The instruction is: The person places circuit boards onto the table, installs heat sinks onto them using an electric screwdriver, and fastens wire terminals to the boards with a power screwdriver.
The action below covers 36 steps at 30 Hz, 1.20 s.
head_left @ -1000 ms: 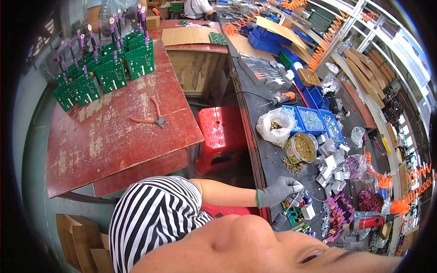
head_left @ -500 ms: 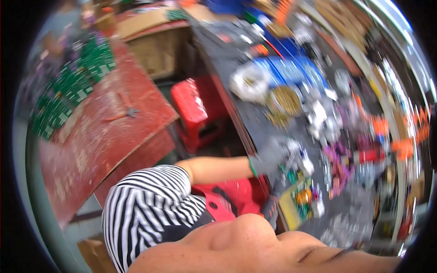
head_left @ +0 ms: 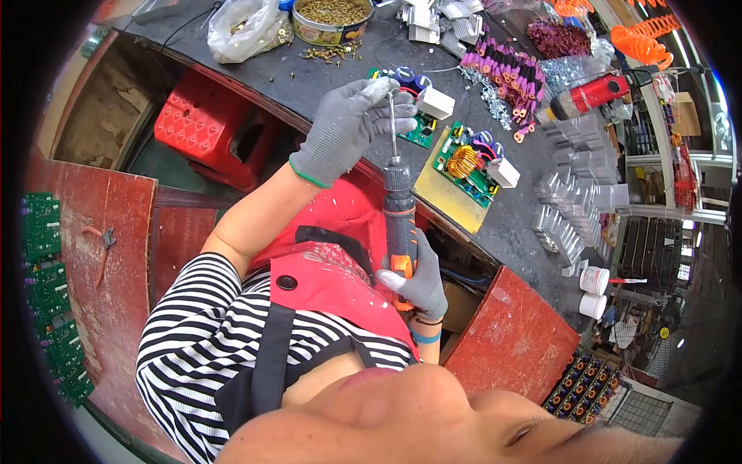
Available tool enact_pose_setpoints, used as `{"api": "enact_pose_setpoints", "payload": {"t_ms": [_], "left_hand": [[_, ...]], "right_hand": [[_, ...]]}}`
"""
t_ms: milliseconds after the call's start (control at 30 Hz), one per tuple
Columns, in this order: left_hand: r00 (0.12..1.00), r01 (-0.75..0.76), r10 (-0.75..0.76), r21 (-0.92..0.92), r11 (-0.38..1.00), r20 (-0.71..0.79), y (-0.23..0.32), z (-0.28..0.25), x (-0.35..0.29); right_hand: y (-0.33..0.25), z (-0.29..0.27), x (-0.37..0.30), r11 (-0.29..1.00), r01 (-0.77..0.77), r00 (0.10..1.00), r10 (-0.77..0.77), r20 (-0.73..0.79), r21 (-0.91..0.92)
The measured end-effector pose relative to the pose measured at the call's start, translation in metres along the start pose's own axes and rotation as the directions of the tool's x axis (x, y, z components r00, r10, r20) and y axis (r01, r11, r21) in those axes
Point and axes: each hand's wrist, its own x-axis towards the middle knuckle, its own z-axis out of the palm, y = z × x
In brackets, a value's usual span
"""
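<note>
My right hand [head_left: 421,284], in a grey glove, is wrapped round the grip of a black and orange power screwdriver [head_left: 400,220]. Its long bit [head_left: 393,131] points away from me over the bench edge. At the bit's tip, my left hand [head_left: 344,120], also gloved in grey, has thumb and forefinger pinched together. Whatever they pinch is too small to make out. Just beyond the tool lies a green circuit board [head_left: 421,127] with blue capacitors, partly covered by the left fingers. Right of it, a second circuit board [head_left: 473,166] with a copper coil rests on a yellow pad [head_left: 440,197].
Far on the bench stand a round tin of screws [head_left: 332,35] and a plastic bag [head_left: 246,31]. Purple-black parts [head_left: 506,73], silver heat sinks [head_left: 568,209] and a hanging red power tool [head_left: 591,97] are at the right. A red stool [head_left: 205,124] sits left.
My view has turned and sharpened. My left hand, earlier over the parts beside the boards, is now at the bit's tip. The screwdriver in my right hand now shows plainly.
</note>
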Motion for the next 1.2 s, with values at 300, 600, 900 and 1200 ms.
{"api": "enact_pose_setpoints", "payload": {"t_ms": [300,600,900,1200], "left_hand": [[1.0,0.011,-0.011,0.042,0.999,0.001,-0.002,-0.003,0.003],[0.998,0.052,-0.056,0.192,0.98,0.014,-0.003,-0.016,0.019],[0.993,0.122,-0.119,0.218,0.968,-0.028,-0.004,-0.01,0.021],[0.996,0.084,-0.091,0.292,0.953,0.012,-0.008,-0.002,0.024]], "right_hand": [[-0.007,-0.001,-0.002,0.985,-0.051,0.998,0.046,-0.037,-0.162],[-0.008,0.021,-0.001,0.849,0.03,0.943,-0.2,-0.268,-0.528],[0.0,0.023,0.003,0.86,0.016,0.936,-0.193,-0.294,-0.511],[0.006,0.014,0.009,0.933,0.111,0.956,-0.194,-0.219,-0.342]]}}
